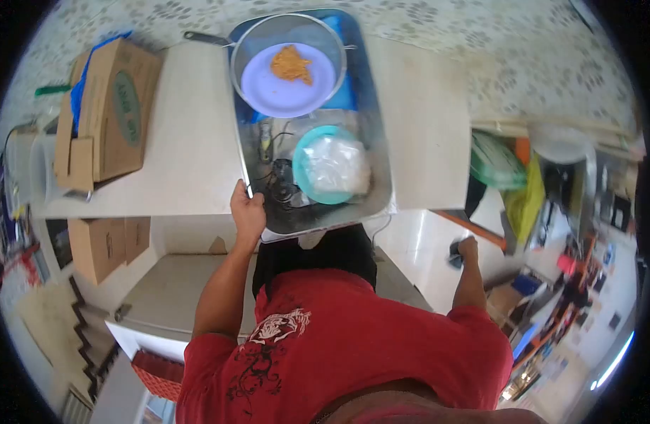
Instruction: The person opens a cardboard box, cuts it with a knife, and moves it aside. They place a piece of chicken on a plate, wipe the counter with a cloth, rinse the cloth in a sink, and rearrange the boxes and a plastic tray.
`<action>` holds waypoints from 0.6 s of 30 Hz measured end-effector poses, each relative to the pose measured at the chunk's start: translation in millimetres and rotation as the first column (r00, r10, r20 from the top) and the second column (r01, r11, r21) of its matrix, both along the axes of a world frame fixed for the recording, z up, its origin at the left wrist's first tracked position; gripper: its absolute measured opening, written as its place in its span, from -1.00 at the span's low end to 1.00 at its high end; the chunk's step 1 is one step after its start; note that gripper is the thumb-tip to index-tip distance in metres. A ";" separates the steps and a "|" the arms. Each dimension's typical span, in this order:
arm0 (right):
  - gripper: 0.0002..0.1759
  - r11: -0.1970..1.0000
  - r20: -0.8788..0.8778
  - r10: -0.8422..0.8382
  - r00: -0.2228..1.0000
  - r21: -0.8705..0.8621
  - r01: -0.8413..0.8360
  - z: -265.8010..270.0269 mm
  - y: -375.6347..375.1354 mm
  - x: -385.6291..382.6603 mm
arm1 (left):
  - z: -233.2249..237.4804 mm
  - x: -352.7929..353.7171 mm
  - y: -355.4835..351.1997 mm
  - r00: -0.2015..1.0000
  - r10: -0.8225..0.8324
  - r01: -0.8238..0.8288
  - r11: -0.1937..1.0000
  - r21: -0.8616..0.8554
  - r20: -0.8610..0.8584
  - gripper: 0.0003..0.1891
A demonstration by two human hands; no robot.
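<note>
Left hand (pixel 248 215): our fingers clamped on tray (pixel 379 152) rim | right hand (pixel 468 248): apart from tray (fingers' state, we can't tell)

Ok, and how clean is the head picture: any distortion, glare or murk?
Head view: fisheye bending, black corners, side clutter stretched; glossy highlights on the crinkled clear plastic bag; a glaring white light streak at lower right; dark small items blend into the long grey metal tray; the small dark object by the right grip is unreadable.
</note>
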State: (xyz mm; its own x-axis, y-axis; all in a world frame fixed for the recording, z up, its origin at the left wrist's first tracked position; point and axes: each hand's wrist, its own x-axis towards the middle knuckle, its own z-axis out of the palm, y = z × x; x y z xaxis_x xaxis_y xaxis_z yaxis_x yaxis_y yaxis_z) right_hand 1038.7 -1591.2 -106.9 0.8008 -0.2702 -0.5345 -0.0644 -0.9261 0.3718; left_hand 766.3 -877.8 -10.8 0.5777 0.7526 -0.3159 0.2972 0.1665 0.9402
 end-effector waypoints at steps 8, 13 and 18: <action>-0.64 0.670 0.364 -0.500 0.786 0.738 0.085 160.6 52.8 -52.0 | -7.3 6.2 -0.7 0.999 0.001 -0.003 0.999 0.048 0.038 -0.81; -0.59 -0.154 -0.264 -0.568 0.779 0.964 0.215 206.1 205.3 -2.6 | -9.6 7.6 -0.9 0.999 0.007 -0.009 0.998 0.068 0.032 -0.82; -0.55 -0.469 -0.415 -0.123 0.902 0.825 0.315 224.4 283.6 50.0 | -16.1 2.1 3.2 1.000 -0.012 0.014 0.994 0.111 -0.015 -0.80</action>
State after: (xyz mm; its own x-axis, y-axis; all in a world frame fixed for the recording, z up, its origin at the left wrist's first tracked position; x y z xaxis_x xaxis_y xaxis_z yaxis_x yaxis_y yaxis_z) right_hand 1088.7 -1307.7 117.6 0.7950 0.4958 -0.3495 -0.4602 0.1176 -0.8800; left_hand 768.4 -874.5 -26.8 0.5839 0.7757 -0.2393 0.3122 0.0575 0.9483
